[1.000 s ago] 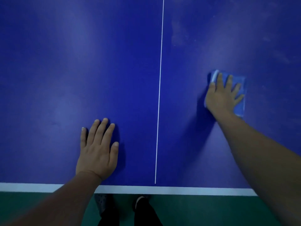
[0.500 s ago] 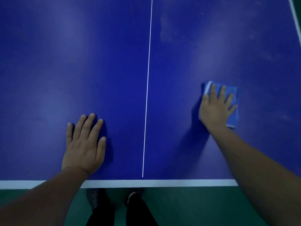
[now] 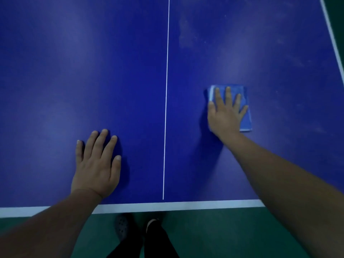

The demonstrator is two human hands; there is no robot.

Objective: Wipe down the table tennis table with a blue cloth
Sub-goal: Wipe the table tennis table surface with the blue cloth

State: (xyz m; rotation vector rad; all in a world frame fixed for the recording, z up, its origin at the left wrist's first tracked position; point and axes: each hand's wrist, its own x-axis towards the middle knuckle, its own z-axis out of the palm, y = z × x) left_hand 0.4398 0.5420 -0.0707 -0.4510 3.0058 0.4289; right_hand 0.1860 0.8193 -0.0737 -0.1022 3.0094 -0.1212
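Under the right hand (image 3: 226, 116), a folded blue cloth (image 3: 245, 108) lies flat on the table tennis table (image 3: 74, 71); the fingers are straight and spread, palm pressing down, with cloth showing beyond the fingertips and along the little-finger side. Left of that hand, well apart, the white centre line (image 3: 166, 101) runs from the far field down to the white end line (image 3: 167, 206) at the near edge. Beyond the centre line, the left hand (image 3: 96, 164) rests flat on the bare surface, fingers straight and close together, holding nothing, wrist just short of the end line. Ahead of the right hand, pale smudges (image 3: 186, 34) mark the surface. Far to its right, the white side line (image 3: 333, 40) borders the table. Behind both hands, below the edge, green floor (image 3: 214, 235), two shoes (image 3: 122, 227) and dark trouser legs are visible. Nothing obstructs the cloth on any side.
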